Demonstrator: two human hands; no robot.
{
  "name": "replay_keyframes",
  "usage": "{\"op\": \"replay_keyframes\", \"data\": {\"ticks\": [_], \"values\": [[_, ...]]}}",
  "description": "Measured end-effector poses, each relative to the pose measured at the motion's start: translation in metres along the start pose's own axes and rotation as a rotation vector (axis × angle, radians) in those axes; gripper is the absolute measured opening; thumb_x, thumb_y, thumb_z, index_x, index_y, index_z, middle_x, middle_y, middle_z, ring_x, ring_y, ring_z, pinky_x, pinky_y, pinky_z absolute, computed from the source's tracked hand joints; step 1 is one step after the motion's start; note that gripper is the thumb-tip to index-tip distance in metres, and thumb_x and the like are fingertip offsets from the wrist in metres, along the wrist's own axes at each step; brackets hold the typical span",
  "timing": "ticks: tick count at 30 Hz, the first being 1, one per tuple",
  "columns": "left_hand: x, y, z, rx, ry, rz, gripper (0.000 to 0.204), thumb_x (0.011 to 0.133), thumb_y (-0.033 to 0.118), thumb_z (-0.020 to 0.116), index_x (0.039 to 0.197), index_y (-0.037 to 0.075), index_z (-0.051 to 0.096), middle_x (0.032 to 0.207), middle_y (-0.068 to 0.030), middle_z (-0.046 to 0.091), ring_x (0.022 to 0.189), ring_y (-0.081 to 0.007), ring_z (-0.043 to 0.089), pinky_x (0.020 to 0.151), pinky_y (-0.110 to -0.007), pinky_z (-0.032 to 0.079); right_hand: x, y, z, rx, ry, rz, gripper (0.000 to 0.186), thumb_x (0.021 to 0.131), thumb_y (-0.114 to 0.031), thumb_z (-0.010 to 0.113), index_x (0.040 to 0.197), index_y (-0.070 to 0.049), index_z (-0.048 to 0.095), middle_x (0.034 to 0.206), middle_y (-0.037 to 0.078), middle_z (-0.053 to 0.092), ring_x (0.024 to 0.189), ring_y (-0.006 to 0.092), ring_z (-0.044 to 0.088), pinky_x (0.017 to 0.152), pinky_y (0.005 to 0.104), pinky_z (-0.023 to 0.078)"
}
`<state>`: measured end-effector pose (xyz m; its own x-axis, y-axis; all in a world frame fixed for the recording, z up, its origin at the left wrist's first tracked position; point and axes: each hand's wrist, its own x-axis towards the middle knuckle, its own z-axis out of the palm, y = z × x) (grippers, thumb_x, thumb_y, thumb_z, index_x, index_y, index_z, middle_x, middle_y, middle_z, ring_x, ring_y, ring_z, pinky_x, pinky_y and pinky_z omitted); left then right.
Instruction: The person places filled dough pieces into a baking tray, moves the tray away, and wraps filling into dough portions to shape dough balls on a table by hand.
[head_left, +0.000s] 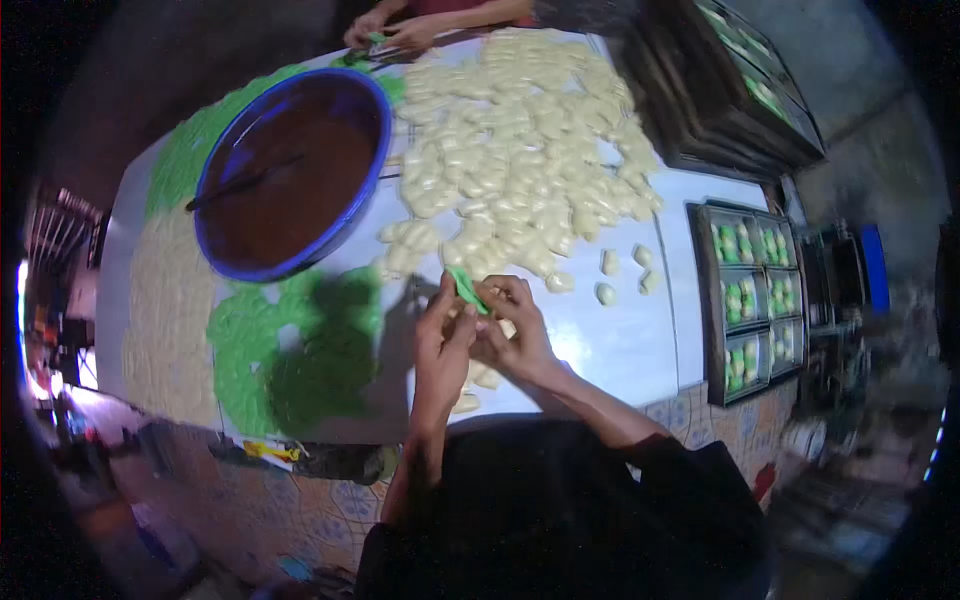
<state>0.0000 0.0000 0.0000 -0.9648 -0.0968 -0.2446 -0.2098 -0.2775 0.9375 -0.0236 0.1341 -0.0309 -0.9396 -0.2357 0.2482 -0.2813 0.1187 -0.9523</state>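
Observation:
My left hand (442, 335) and my right hand (522, 335) meet over the near edge of the table. Between their fingertips is a soft green piece of dough (465, 287), pinched from both sides. Just beyond my hands spreads a wide layer of pale, cream-coloured dough pieces (510, 170). A few more pale pieces (487, 378) lie below my fingers, partly hidden by them. Flattened green dough pieces (245, 355) cover the table to the left of my left hand, partly in shadow.
A blue-rimmed basin (352, 222) of brown filling (300, 160), with a stick or spoon in it, stands at left. To the right sit a compartmented tray (707, 300) of green and pale pieces and stacked dark trays (690, 95). Opposite, another person's hands (395, 35) hold something green.

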Motion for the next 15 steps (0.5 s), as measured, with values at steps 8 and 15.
{"op": "replay_keyframes", "data": {"ticks": [8, 15], "values": [[-0.025, -0.059, 0.07, 0.648, -0.11, 0.356, 0.022, 0.087, 0.017, 0.064, 0.092, -0.004, 0.061, 0.082, -0.0071, 0.06, 0.071, -0.0131, 0.059, 0.053, -0.024, 0.05, -0.053, 0.003, -0.112, 0.184, 0.069, -0.195, 0.022, 0.083, -0.002, 0.063, 0.104, -0.003, 0.066, 0.109, 0.011, 0.057, 0.102, 0.023, 0.057, 0.085, 0.0332, 0.047], [-0.038, -0.105, 0.198, 0.139, -0.22, 0.027, 0.02, 0.092, 0.017, 0.055, 0.093, -0.003, 0.058, 0.084, -0.0061, 0.06, 0.074, -0.0154, 0.058, 0.066, -0.026, 0.05, -0.118, 0.019, -0.222, -0.046, 0.195, -0.059, 0.024, 0.088, -0.01, 0.062, 0.111, -0.003, 0.062, 0.087, 0.01, 0.061, 0.08, 0.0185, 0.062, 0.07, 0.03, 0.049]]}}
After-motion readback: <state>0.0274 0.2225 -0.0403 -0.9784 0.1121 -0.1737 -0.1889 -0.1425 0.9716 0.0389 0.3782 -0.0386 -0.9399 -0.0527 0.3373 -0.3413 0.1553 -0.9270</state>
